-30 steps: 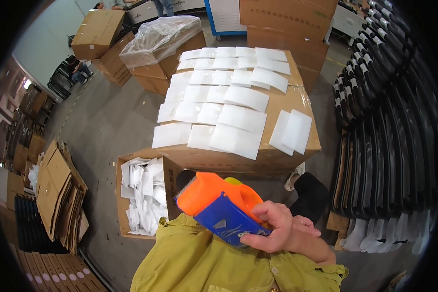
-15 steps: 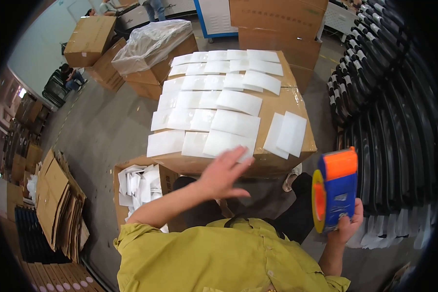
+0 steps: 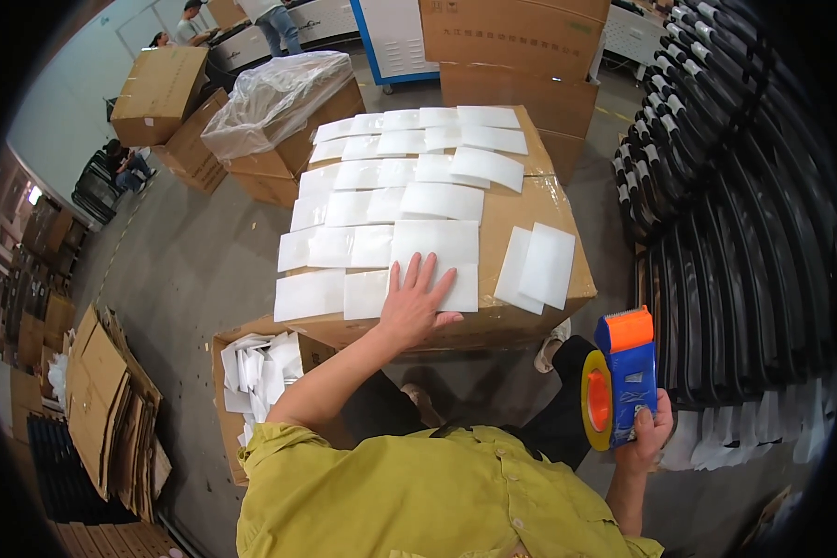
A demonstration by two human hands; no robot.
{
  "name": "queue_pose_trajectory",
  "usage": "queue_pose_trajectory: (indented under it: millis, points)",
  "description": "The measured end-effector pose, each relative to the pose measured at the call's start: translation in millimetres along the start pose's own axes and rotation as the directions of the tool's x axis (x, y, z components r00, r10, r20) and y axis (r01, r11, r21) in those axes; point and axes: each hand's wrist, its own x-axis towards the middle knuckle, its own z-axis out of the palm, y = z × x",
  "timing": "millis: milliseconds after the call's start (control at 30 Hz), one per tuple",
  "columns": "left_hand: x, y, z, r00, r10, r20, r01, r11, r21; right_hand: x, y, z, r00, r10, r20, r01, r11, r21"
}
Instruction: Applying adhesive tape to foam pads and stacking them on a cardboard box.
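Note:
Rows of white rectangular foam-like sheets (image 3: 309,295) overlap across the top of a large cardboard box (image 3: 544,203). My left hand (image 3: 416,302) lies flat with fingers spread on the sheet at the near right end of the front row. Two more white sheets (image 3: 548,267) lie apart, overlapping, near the box's right edge. In my right hand (image 3: 649,430), off to the right of the box, is a blue and orange tape dispenser (image 3: 630,367) with a yellow-sided roll. Its toothed orange end points up and away from me.
An open carton (image 3: 220,372) of loose white pieces stands at the box's near left. Flattened cardboard (image 3: 112,400) leans farther left. Black curved frames (image 3: 725,307) are stacked along the right. Behind are a plastic-covered box (image 3: 284,102), tall cartons (image 3: 516,46) and people.
My left hand has come down onto the front right sheet and pressed flat. The tape dispenser in my right hand has shifted slightly down and left. The view has moved a little.

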Motion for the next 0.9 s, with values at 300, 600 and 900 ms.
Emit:
queue_pose_trajectory:
  millis: [300, 600, 900]
  points:
    - [14, 25, -34, 0.991, 0.085, -0.106, -0.094, 0.992, -0.08, -6, 3, -13, 0.998, 0.016, -0.066, -0.018, 0.999, -0.042]
    - [99, 88, 1, 0.903, 0.429, -0.005, -0.422, 0.885, -0.197, -19, 7, -24, 0.993, 0.054, -0.106, -0.053, 0.998, 0.019]
    - [120, 90, 48, 0.971, 0.103, -0.217, -0.077, 0.989, 0.124, -29, 10, -43, 0.982, 0.106, -0.154, -0.103, 0.994, 0.031]
